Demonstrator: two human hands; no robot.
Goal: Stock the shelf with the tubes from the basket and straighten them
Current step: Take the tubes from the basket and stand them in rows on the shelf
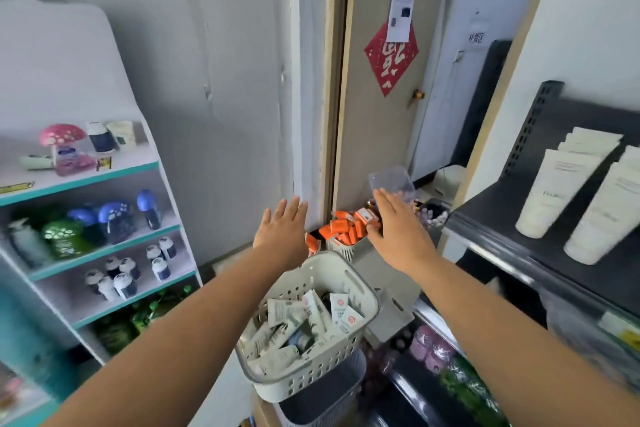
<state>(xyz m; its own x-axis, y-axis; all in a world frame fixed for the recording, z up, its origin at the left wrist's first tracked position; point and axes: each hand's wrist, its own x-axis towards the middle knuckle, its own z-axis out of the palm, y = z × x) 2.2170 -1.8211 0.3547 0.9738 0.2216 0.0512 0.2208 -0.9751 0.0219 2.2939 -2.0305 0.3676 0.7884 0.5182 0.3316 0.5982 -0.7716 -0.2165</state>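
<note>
Soft, even light fills my view, with a faint shadow on the pale grey wall [225,45]. Edges bow; the dark grey metal shelf [495,208] at my right smears.

The basket [341,274] holding tubes [287,312] sits between two shelves, left [104,243] and right [519,229].

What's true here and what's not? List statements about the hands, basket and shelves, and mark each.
1. The left hand and right hand are both open, holding nothing. True.
2. The basket is empty. False: it is full of small tubes.
3. Tall white tubes stand on the dark shelf at right. True.
4. The orange boxes lie in the basket. False: they sit in a ribbed container behind it.
</note>
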